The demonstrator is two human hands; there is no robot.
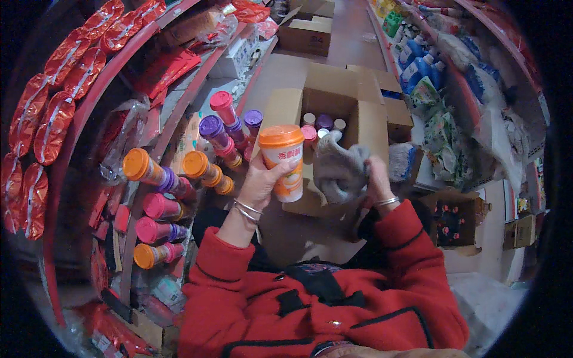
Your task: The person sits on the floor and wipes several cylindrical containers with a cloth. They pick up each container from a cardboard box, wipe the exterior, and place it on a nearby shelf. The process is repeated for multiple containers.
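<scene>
My left hand (264, 179) grips a white paper drink cup (288, 188) with an orange lid and printed writing, held upright over the near left side of an open cardboard box (329, 80). A grey cloth (340, 174) hangs bunched from my right hand (378, 179), to the right of the cup and apart from it. Several cups with pink, purple and white lids (324, 121) stand inside the box; the cloth hides part of its inside. Stacks of similar cups with orange (137, 164), purple (211, 126) and pink lids (154, 206) stand at the left.
Shelves with red edges (201, 80) line the left, with red foil packs (56, 127) hanging there. Blue bottles (416, 71) and bags (443, 134) fill the right shelf. A carton of dark bottles (452, 223) sits at the lower right. Another carton (304, 38) stands beyond the box.
</scene>
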